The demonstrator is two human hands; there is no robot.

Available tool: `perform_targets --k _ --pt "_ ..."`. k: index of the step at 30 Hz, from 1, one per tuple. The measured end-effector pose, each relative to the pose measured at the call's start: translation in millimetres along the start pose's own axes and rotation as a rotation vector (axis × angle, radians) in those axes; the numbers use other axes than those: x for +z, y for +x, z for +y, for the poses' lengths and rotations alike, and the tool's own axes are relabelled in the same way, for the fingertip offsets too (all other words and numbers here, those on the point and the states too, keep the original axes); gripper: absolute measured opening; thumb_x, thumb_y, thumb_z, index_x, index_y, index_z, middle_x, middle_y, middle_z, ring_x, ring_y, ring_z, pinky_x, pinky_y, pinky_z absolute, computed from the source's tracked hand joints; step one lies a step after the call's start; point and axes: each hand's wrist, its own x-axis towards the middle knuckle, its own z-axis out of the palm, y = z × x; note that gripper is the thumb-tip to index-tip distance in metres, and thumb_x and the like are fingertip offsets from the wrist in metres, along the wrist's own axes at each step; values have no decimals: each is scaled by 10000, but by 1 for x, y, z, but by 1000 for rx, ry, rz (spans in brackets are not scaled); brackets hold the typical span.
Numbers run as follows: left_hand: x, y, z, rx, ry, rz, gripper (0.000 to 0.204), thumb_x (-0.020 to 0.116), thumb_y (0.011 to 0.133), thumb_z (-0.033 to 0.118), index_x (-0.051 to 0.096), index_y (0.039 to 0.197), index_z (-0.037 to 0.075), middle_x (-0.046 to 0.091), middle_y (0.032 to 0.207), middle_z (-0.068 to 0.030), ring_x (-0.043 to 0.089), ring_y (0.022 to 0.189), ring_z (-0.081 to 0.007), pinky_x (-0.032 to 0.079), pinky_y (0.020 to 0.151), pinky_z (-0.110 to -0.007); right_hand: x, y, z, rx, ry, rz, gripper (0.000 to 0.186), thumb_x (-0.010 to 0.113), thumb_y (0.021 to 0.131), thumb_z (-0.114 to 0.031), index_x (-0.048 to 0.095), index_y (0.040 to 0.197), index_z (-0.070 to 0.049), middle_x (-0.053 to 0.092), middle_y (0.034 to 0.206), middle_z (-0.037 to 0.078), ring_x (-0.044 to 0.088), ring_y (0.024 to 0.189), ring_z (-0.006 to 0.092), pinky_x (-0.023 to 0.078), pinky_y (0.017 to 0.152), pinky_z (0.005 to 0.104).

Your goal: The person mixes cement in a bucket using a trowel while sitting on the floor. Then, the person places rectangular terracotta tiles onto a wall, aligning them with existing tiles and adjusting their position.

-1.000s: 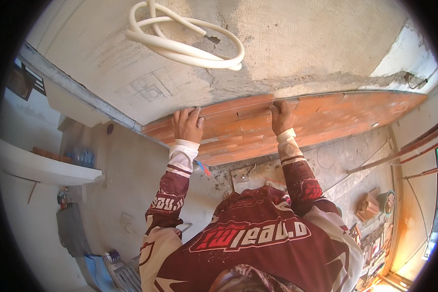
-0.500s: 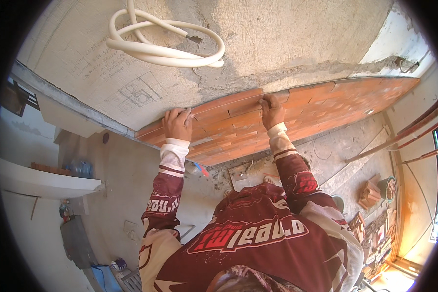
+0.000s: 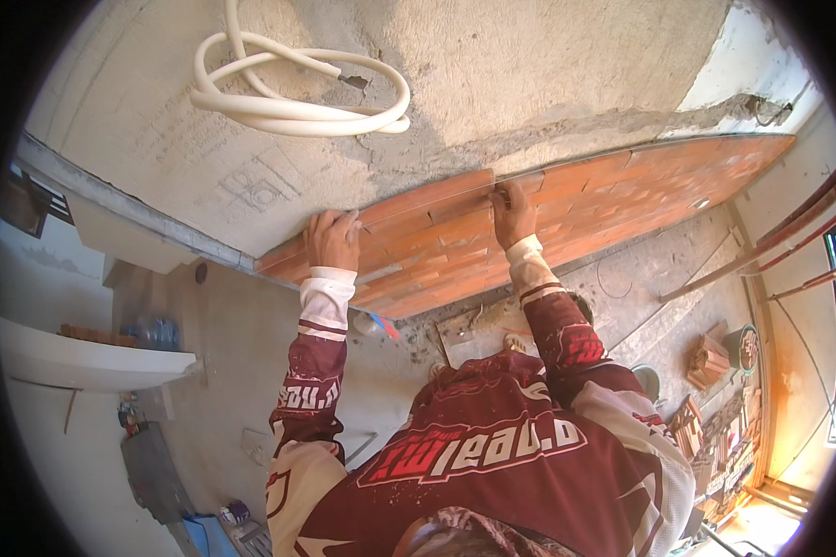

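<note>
A long, thin orange-red brick tile (image 3: 429, 197) lies along the top row of brick cladding (image 3: 585, 193) on the wall. My left hand (image 3: 333, 241) is at the tile's left end, its fingers bent over the upper edge. At the other end, my right hand (image 3: 513, 215) grips with thumb and fingers drawn together. Both palms face the wall, so part of each grip is hidden. A thin pale line runs across the tile's face between the hands.
Cream flexible conduit (image 3: 293, 121) hangs coiled on the bare plaster above. Stacked brick tiles (image 3: 708, 364) and a bucket (image 3: 741, 348) stand on the floor at right. Reddish poles (image 3: 762, 260) slant along the right wall. A white ledge (image 3: 93, 357) juts out at left.
The view has shifted slightly, so wall and conduit sit a little further left and higher. Both hands keep their places at the tile's ends.
</note>
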Motion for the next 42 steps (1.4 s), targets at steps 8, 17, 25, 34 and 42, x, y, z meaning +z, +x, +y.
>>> perform_targets --k 8,17,25,34,42 --pt "-1 1 -1 9 10 -31 175 654 793 137 705 958 108 594 889 -31 531 880 -262 406 790 -406 1 4 -8 -40 2 26 127 652 809 -113 632 916 -49 657 882 134 629 805 310 512 686 371" --pt "2 3 -4 42 17 -31 188 657 765 107 702 946 92 596 883 -42 533 861 -268 417 780 -400 4 5 -1 -115 -24 53 127 662 808 -98 623 913 -39 652 877 136 639 765 288 517 664 346" --pt "-4 3 2 15 32 -39 188 654 772 109 701 952 87 594 887 -37 529 870 -266 422 785 -396 0 4 -11 -48 15 9 128 655 806 -88 613 922 -52 652 872 115 621 769 294 504 635 363" --pt "-6 3 1 2 39 -50 194 665 784 132 706 972 106 595 890 -35 531 872 -267 424 788 -401 1 2 -12 -40 9 15 167 654 829 -78 598 973 -15 653 920 137 656 779 255 539 645 329" --pt "-3 5 4 12 28 -29 173 666 773 126 708 939 104 599 883 -35 539 865 -272 426 770 -404 -1 5 -6 -27 31 -41 176 666 826 -99 597 967 -18 632 919 122 642 781 230 525 642 317"
